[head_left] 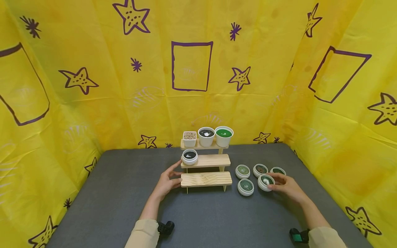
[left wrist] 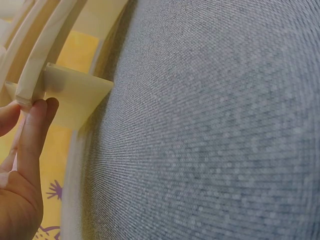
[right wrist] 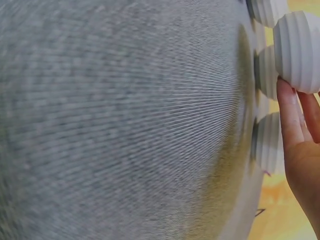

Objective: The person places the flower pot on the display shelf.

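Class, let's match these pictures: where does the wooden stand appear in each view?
Head: the wooden stand is below centre, slightly right; the left hand touches its left end.
Left wrist: upper left, one support leg showing.
Right wrist: not in it.
Shared landmark: the gray tabletop shows in all three.

Bare wood, ribbed white, woven grey

The stand (head_left: 214, 159) looks like smooth, matt wood with visible grain. The held pot (right wrist: 298, 52) has a ridged, matt wall and a glossy fill (head_left: 267, 179); plastic or ceramic, I cannot tell. The table (head_left: 217, 217) surface is matt woven cloth, the curtain (head_left: 192, 65) creased cloth.
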{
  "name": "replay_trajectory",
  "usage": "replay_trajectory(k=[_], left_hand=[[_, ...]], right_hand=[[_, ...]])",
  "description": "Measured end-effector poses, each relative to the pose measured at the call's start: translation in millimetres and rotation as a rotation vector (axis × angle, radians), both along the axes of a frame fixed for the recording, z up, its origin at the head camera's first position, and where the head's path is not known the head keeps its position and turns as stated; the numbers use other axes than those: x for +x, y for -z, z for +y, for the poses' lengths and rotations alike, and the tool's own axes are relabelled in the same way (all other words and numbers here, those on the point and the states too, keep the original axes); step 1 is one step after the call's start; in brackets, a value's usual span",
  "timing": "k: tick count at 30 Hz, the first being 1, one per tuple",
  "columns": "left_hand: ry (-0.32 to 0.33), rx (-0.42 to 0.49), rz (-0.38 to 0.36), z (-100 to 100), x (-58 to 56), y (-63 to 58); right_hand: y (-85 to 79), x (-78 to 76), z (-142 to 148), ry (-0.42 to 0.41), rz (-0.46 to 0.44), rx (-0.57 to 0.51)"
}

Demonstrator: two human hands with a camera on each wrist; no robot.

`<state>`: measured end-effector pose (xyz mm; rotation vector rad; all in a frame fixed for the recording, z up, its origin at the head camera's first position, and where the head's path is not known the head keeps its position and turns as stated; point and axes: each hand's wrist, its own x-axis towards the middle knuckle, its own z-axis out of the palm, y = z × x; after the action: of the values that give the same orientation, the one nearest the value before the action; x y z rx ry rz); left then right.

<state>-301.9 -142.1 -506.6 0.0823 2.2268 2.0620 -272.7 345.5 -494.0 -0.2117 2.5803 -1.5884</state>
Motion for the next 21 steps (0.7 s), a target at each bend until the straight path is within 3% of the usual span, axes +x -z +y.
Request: replay_trajectory(k=[21], left_hand=[[0.008, 0.002, -0.003, -0.5, 0.6, -2.0]], right_hand=[[-42.0, -12.2, -27.2, 0.008, 0.039, 0.067]])
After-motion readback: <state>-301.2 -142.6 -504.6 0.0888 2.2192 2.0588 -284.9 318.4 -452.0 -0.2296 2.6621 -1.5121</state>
